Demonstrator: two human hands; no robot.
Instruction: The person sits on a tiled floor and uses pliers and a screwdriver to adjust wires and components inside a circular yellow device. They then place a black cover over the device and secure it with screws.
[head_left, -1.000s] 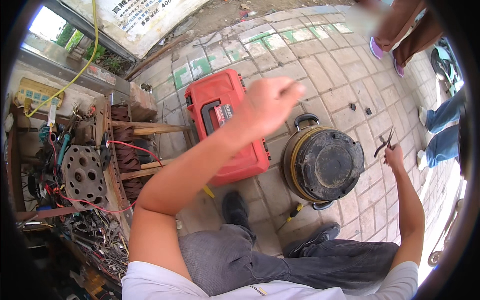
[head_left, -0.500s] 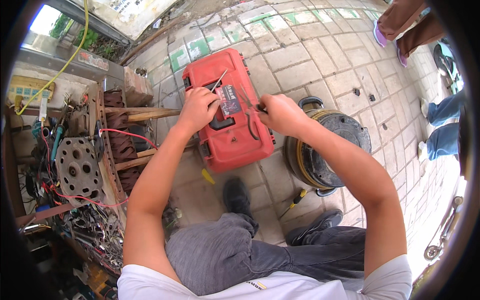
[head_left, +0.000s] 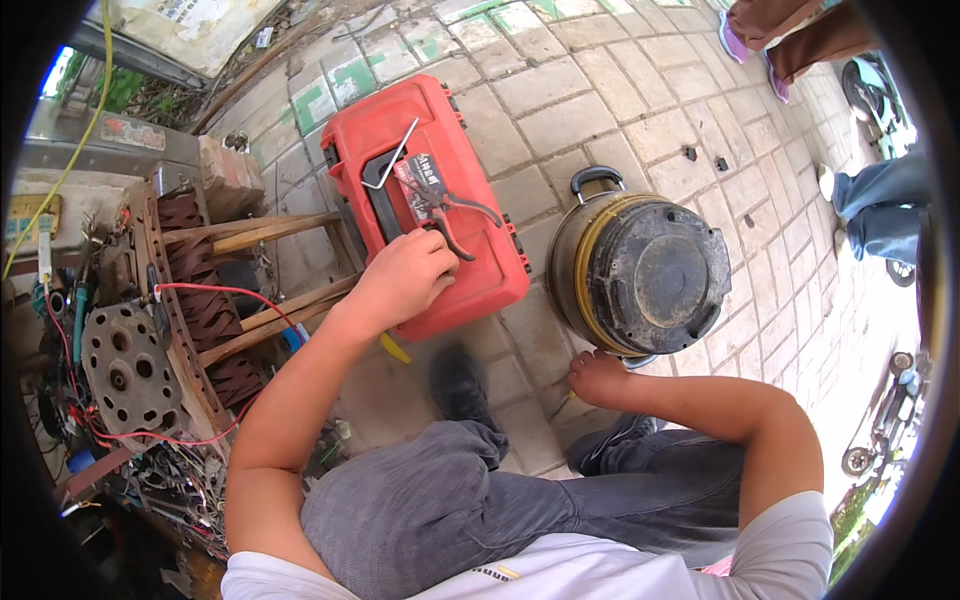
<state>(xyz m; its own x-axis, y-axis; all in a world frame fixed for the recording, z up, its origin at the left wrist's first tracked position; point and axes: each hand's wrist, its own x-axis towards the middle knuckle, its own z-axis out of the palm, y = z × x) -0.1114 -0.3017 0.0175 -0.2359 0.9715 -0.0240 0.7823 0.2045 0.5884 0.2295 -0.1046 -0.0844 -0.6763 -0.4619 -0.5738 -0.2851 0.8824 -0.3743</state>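
A red plastic tool case (head_left: 480, 270) lies on the paving before me. On its lid are pliers (head_left: 437, 205) with dark handles spread apart and a silver L-shaped hex key (head_left: 400, 150). My left hand (head_left: 408, 278) rests on the lid just below the pliers, its fingers curled; what they may hold is hidden. Low beside the round drum, my right hand (head_left: 598, 379) is closed around a screwdriver (head_left: 570, 396). Only a bit of yellow shows past the fingers, and the rest is covered.
A black-topped round drum (head_left: 655, 270) with metal handles stands right of the case. At left is a wooden-legged rack (head_left: 270, 235), with a holed metal disc (head_left: 130, 360) and tangled wires. A yellow piece (head_left: 396, 348) lies by my shoe. Other people's legs (head_left: 880, 210) show at far right.
The pliers have left my right hand and lie on the case. That hand has come down to the screwdriver on the ground. My left hand has moved off the hex key, toward me.
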